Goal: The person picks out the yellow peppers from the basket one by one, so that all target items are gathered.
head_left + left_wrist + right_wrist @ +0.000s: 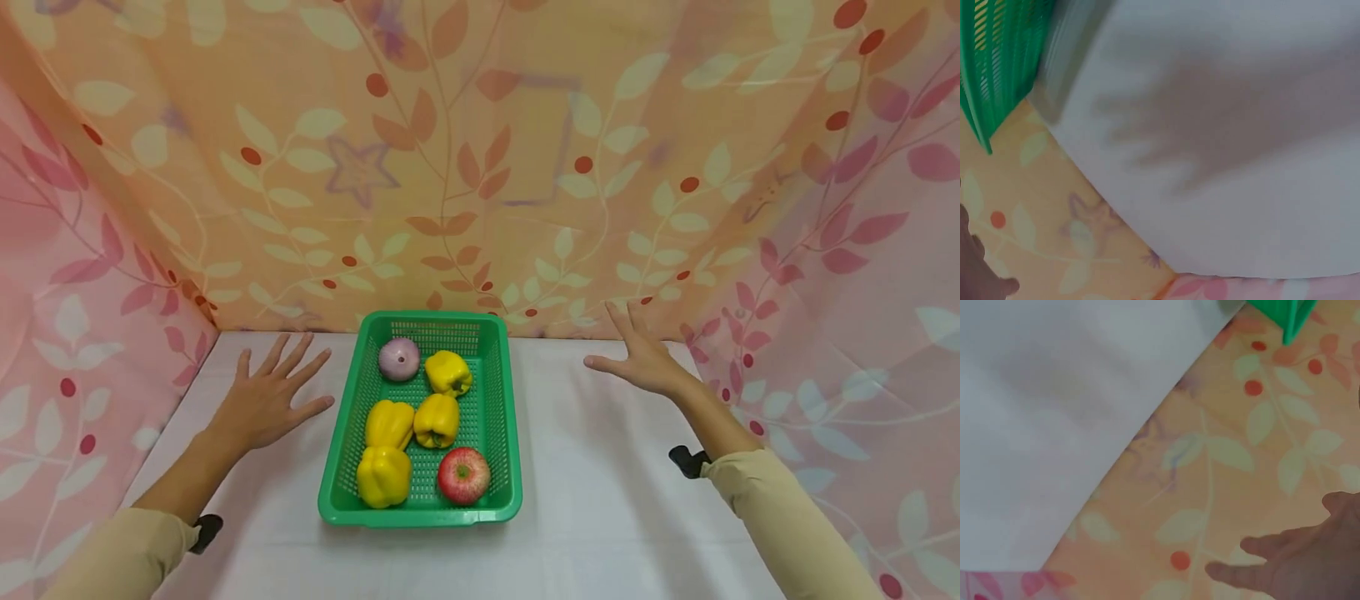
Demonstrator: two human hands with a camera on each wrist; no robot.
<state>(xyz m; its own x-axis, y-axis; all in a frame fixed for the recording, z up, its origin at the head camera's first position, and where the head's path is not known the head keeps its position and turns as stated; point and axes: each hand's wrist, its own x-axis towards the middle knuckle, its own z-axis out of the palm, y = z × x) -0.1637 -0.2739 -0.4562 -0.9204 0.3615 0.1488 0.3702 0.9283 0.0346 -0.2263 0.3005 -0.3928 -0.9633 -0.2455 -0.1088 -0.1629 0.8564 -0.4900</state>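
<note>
Four glossy, lobed peppers (437,421) sit inside a perforated plastic basket (420,517).

The head view looks forward and down from six o'clock, far enough back to take in left hand (262,402), right hand (647,358), basket (420,517), counter (592,517) and backdrop (517,125). Both wrist views look from closer, sharing counter, backdrop and basket, which enters at ten o'clock left, one o'clock right.

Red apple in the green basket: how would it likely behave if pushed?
The red apple looks round, so it would probably roll, though the green basket has walls that should stop it. Its smooth skin may be slippery.
</note>
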